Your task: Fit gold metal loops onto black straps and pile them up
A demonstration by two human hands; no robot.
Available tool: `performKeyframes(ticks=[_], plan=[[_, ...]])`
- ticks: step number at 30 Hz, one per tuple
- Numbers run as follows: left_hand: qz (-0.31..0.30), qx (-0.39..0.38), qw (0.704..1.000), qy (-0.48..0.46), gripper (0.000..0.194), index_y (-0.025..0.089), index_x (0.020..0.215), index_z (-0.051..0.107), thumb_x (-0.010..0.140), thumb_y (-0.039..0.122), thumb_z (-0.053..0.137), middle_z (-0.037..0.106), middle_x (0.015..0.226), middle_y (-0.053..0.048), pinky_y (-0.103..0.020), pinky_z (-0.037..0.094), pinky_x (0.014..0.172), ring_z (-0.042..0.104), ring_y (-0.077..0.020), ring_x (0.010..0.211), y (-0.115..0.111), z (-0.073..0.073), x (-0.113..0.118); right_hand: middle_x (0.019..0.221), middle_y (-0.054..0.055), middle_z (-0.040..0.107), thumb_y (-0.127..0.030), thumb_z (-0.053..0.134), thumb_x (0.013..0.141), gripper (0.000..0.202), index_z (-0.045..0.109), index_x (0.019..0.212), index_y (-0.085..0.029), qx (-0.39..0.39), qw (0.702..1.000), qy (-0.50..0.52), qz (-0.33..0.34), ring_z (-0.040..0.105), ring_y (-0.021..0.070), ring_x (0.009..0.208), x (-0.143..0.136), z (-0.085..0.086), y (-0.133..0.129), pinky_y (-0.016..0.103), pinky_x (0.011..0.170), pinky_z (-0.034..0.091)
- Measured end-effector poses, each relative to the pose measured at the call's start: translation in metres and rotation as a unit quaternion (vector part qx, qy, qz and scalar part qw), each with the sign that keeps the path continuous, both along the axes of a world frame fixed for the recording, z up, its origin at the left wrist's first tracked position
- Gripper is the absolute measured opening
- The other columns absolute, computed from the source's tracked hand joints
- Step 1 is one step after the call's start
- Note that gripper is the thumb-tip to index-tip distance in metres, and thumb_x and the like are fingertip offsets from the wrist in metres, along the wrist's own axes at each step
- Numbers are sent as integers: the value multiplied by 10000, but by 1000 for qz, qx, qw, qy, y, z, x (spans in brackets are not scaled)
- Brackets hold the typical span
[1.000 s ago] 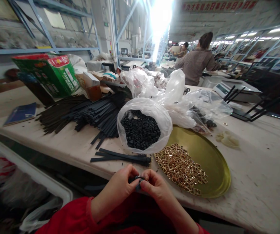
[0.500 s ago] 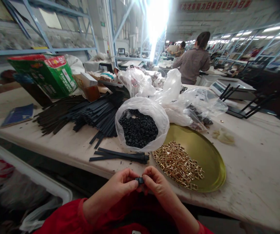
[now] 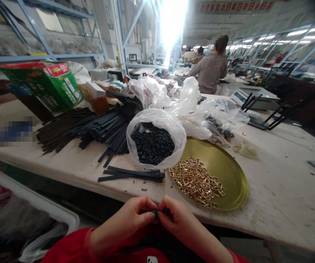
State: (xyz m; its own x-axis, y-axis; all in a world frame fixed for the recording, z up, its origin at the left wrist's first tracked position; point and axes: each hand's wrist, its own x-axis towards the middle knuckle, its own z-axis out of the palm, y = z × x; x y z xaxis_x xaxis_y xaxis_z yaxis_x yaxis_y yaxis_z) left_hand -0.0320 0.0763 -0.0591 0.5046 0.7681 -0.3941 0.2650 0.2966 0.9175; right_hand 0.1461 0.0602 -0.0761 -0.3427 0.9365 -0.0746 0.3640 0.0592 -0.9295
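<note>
My left hand (image 3: pixel 139 215) and my right hand (image 3: pixel 172 215) meet just off the table's front edge, both pinching one small dark strap piece (image 3: pixel 155 212) that their fingers mostly cover. Beyond them, several black straps (image 3: pixel 135 174) lie side by side near the edge. A white plastic bag (image 3: pixel 178 128) stands open, full of small black loops (image 3: pixel 153 144). To its right is a round gold tray (image 3: pixel 232 175) with a heap of gold metal buckles (image 3: pixel 198 182).
Bundles of dark straps (image 3: pixel 102 128) fan out at the left, before a green and red box (image 3: pixel 48 86). Clear bags (image 3: pixel 187 96) lie behind. A white bin (image 3: pixel 72 219) is at the lower left; a person (image 3: pixel 211 71) stands beyond the table.
Both hands have dropped slightly and closed further over the dark piece, which shows less. The view has shifted a little to the right.
</note>
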Motion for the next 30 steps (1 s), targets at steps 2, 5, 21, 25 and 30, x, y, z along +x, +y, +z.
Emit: performKeyframes(ticks=[2, 5, 21, 25, 30], plan=[[-21, 33, 999, 36, 171, 142, 832, 636, 679, 173, 565, 681, 831, -19, -231, 444, 690, 601, -165, 778, 1, -2, 0, 654, -26, 559, -148, 529, 737, 57, 541, 702, -191, 18, 1000, -17, 15, 470, 115, 608, 1, -2, -2, 213, 540, 328], [-55, 19, 996, 73, 194, 147, 853, 637, 685, 195, 554, 676, 789, -8, -202, 431, 599, 591, -148, 709, 1, 1, -2, 629, -41, 539, -175, 516, 763, 54, 538, 717, -192, -16, 999, 3, 35, 448, 103, 578, 3, -7, -5, 196, 509, 316], [-74, 46, 989, 115, 197, 151, 884, 637, 722, 221, 548, 692, 848, -24, -216, 441, 648, 614, -169, 762, 7, 4, -6, 676, -16, 571, -279, 467, 843, 102, 518, 824, -192, -143, 985, 85, 38, 491, 116, 574, 7, -18, -5, 212, 507, 359], [-61, 70, 985, 149, 148, 146, 809, 650, 717, 229, 569, 692, 785, -16, -209, 428, 611, 611, -168, 725, 9, 0, -4, 720, 8, 591, -258, 474, 844, 98, 527, 788, -196, -11, 1000, -3, 21, 516, 145, 657, 4, -22, -10, 242, 579, 373], [-104, 159, 965, 178, 142, 172, 849, 647, 775, 243, 548, 688, 834, -8, -211, 424, 643, 614, -163, 765, 16, -1, 1, 767, 27, 599, -259, 416, 872, 121, 506, 818, -198, 55, 998, -21, -4, 543, 152, 691, -6, -36, -9, 247, 617, 420]])
